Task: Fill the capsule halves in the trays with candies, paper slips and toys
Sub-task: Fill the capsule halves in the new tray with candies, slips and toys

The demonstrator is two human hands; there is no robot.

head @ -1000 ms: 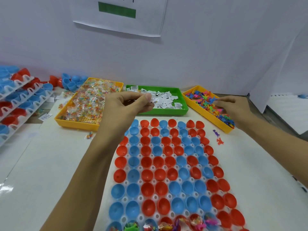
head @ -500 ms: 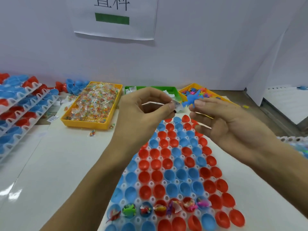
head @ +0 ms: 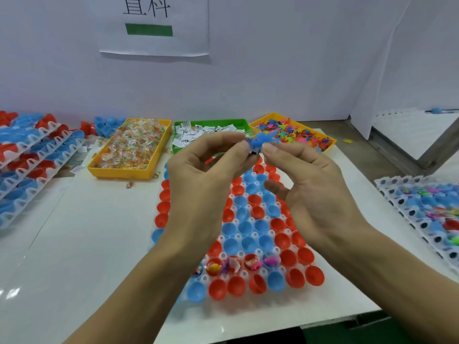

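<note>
A blue toy (head: 258, 142) is pinched between the fingers of the left hand (head: 208, 180) and the right hand (head: 310, 192), at the centre of the frame, above the tray of red and blue capsule halves (head: 248, 229) laid on the bench (head: 87, 244).

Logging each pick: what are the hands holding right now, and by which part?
Both hands meet on a small blue toy above the capsule tray: left hand and right hand pinch it at the fingertips. Which part of the toy is blurred.
</note>
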